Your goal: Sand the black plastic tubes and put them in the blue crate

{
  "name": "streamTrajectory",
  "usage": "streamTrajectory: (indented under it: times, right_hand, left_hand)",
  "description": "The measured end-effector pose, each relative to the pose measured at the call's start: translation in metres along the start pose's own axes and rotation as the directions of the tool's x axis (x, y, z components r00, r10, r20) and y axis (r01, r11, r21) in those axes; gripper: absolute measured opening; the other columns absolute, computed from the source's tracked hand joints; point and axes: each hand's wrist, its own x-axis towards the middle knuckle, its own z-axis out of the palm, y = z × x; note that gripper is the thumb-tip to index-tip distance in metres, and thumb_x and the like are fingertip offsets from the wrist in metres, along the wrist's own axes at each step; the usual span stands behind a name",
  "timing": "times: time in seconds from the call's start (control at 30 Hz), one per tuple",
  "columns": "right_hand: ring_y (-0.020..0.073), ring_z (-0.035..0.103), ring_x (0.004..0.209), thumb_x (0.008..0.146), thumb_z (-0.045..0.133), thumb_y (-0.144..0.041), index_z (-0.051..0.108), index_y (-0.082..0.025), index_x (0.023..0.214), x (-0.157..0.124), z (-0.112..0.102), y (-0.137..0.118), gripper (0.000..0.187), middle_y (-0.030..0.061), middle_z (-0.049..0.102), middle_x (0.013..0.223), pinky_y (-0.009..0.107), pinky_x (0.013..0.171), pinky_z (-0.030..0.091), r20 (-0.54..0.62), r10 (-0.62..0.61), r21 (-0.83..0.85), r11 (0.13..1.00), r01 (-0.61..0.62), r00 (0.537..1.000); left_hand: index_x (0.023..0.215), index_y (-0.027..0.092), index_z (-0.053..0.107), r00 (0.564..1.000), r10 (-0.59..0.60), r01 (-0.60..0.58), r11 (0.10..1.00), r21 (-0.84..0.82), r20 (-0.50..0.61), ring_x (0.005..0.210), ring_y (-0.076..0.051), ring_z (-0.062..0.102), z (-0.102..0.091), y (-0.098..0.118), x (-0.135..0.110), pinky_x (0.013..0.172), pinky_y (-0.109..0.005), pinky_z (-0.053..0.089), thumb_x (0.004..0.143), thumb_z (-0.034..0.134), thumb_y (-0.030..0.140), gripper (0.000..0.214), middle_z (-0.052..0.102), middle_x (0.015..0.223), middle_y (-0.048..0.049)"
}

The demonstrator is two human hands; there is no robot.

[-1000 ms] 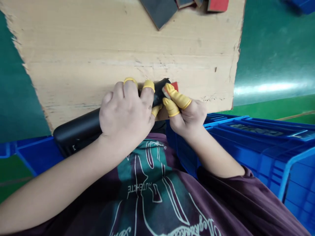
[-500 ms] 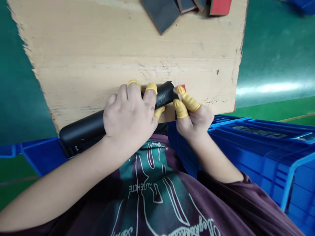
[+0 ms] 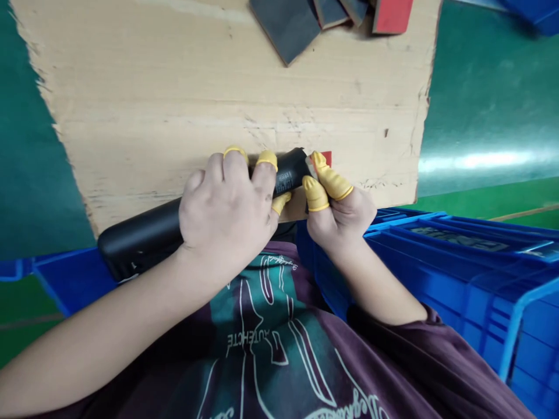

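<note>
My L hand (image 3: 225, 201) grips the blk tube (image 3: 144, 226), lying approx 8-to-2 o'clock over the cardboard's (image 3: 174, 87) 6 o'clock edge, w/ my R hand (image 3: 342, 210) pinching a red pad (image 3: 327, 157) at its 2 o'clock end, so pressing too hard cld skid it.

The black cylinder (image 3: 142, 230) is marked with small pale print (image 3: 286, 181). Yellow is shown by the finger cots (image 3: 315, 195), and red by the pad (image 3: 327, 158). The tan cardboard (image 3: 152, 87) is streaked with grey and black. The flat blocks are faced in dark grey (image 3: 286, 29) and red (image 3: 393, 16). The shirt (image 3: 305, 361) is coloured purple and teal, patterned with white outlines and lettering. The crate (image 3: 419, 285) is coloured blue.
</note>
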Motion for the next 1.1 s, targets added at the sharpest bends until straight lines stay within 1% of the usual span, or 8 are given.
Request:
streamTrajectory:
  times: [0.1, 0.23, 0.37, 0.47, 0.67, 0.87, 1.0, 1.1]
  right_hand:
    - [0.0231, 0.079, 0.095, 0.099, 0.056, -0.039, 0.073, -0.026, 0.118, 0.001, -0.002, -0.003, 0.029, 0.0043, 0.081, 0.105, 0.035, 0.087, 0.067, 0.039, -0.002, -0.091, 0.996, 0.006, 0.999]
    - [0.0237, 0.078, 0.098, 0.098, 0.058, -0.032, 0.070, -0.027, 0.126, -0.009, -0.006, -0.003, 0.031, 0.0042, 0.080, 0.110, 0.037, 0.089, 0.066, 0.025, 0.073, 0.018, 0.997, -0.073, 0.997]
    - [0.0233, 0.078, 0.099, 0.095, 0.065, -0.024, 0.071, -0.028, 0.125, -0.016, -0.014, 0.011, 0.031, 0.0026, 0.080, 0.111, 0.042, 0.094, 0.064, -0.124, 0.165, 0.105, 0.983, -0.153, 0.978]
    - [0.0238, 0.074, 0.111, 0.096, 0.062, -0.022, 0.069, -0.033, 0.126, -0.007, -0.016, 0.016, 0.033, 0.0003, 0.078, 0.118, 0.051, 0.104, 0.058, -0.227, 0.128, 0.163, 0.982, -0.092, 0.965]
    - [0.0230, 0.076, 0.105, 0.098, 0.060, -0.029, 0.069, -0.029, 0.126, 0.005, -0.004, -0.007, 0.030, 0.0031, 0.080, 0.113, 0.040, 0.097, 0.063, 0.063, 0.074, 0.144, 0.986, -0.083, 0.995]
    - [0.0182, 0.080, 0.085, 0.096, 0.060, -0.021, 0.072, -0.022, 0.121, 0.008, -0.007, -0.011, 0.027, 0.0032, 0.082, 0.104, 0.025, 0.079, 0.066, 0.116, -0.044, 0.094, 0.995, 0.033, 0.992]
    - [0.0197, 0.079, 0.096, 0.099, 0.056, -0.023, 0.073, -0.022, 0.120, 0.015, -0.007, -0.014, 0.027, 0.0029, 0.081, 0.108, 0.028, 0.085, 0.066, 0.127, -0.002, 0.102, 0.995, -0.011, 0.992]
    - [0.0198, 0.079, 0.096, 0.098, 0.057, -0.021, 0.070, -0.023, 0.126, 0.011, -0.008, -0.019, 0.031, 0.0028, 0.081, 0.109, 0.028, 0.086, 0.066, 0.137, 0.018, 0.090, 0.995, -0.031, 0.990]
  left_hand:
    - [0.120, 0.022, 0.061, 1.000, -0.011, 0.011, 1.000, -0.011, 0.008, 0.106, -0.036, 0.059, 0.000, 0.000, 0.001, 0.083, -0.044, 0.046, 0.085, 0.057, 0.038, 0.038, 0.062, 0.109, -0.0150]
    - [0.117, 0.023, 0.063, 0.999, -0.031, 0.032, 0.999, -0.017, 0.026, 0.105, -0.036, 0.059, 0.000, 0.000, 0.002, 0.082, -0.045, 0.045, 0.086, 0.057, 0.040, 0.036, 0.062, 0.107, -0.0150]
    - [0.116, 0.023, 0.064, 0.999, -0.034, 0.035, 0.999, -0.023, 0.035, 0.104, -0.036, 0.060, 0.000, -0.001, 0.002, 0.081, -0.045, 0.045, 0.089, 0.054, 0.044, 0.036, 0.062, 0.107, -0.0153]
    - [0.119, 0.022, 0.063, 0.999, -0.035, 0.036, 0.999, -0.022, 0.035, 0.105, -0.037, 0.060, 0.000, -0.001, 0.002, 0.082, -0.045, 0.045, 0.089, 0.054, 0.042, 0.036, 0.062, 0.108, -0.0152]
    - [0.123, 0.022, 0.060, 0.999, -0.027, 0.026, 0.999, 0.026, 0.023, 0.106, -0.035, 0.060, -0.002, 0.001, 0.002, 0.083, -0.043, 0.047, 0.085, 0.058, 0.036, 0.041, 0.062, 0.111, -0.0147]
    - [0.113, 0.021, 0.063, 1.000, -0.012, 0.011, 1.000, -0.027, -0.011, 0.105, -0.036, 0.061, 0.000, 0.000, 0.002, 0.082, -0.043, 0.046, 0.082, 0.059, 0.027, 0.032, 0.062, 0.106, -0.0143]
    - [0.117, 0.022, 0.062, 0.999, -0.025, 0.023, 0.998, -0.064, -0.031, 0.107, -0.036, 0.060, 0.001, -0.001, 0.001, 0.083, -0.043, 0.045, 0.081, 0.061, 0.027, 0.036, 0.062, 0.107, -0.0143]
    - [0.115, 0.021, 0.063, 0.997, 0.031, -0.033, 0.999, -0.020, -0.073, 0.101, -0.034, 0.061, 0.003, -0.002, 0.000, 0.078, -0.042, 0.045, 0.083, 0.057, 0.025, 0.033, 0.063, 0.103, -0.0143]
